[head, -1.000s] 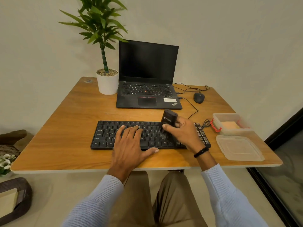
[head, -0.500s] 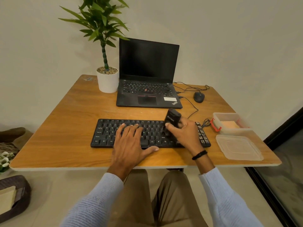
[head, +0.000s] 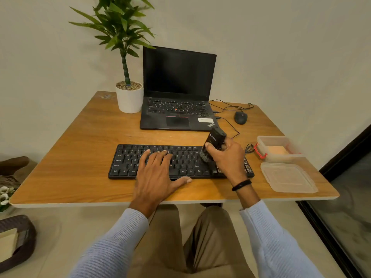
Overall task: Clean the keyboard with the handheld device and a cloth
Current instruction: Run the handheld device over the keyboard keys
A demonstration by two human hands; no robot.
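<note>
With the right hand (head: 226, 157) curled round the handheld device (head: 215, 138), brush end down on the right part of the keyboard (head: 128, 163) lying near-centre on the table (head: 80, 157), sweep lightly along the key rows, bracing with the flat, spread left hand (head: 156, 173) on the middle keys.

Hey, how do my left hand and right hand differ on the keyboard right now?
The left hand lies flat, fingers straight, on the keyboard; the right hand is curled round the handheld device. The left hand holds nothing; the right hand tilts the device, brush end down. The right wrist wears a black band; the left wrist is bare. Both are over the keyboard.
</note>
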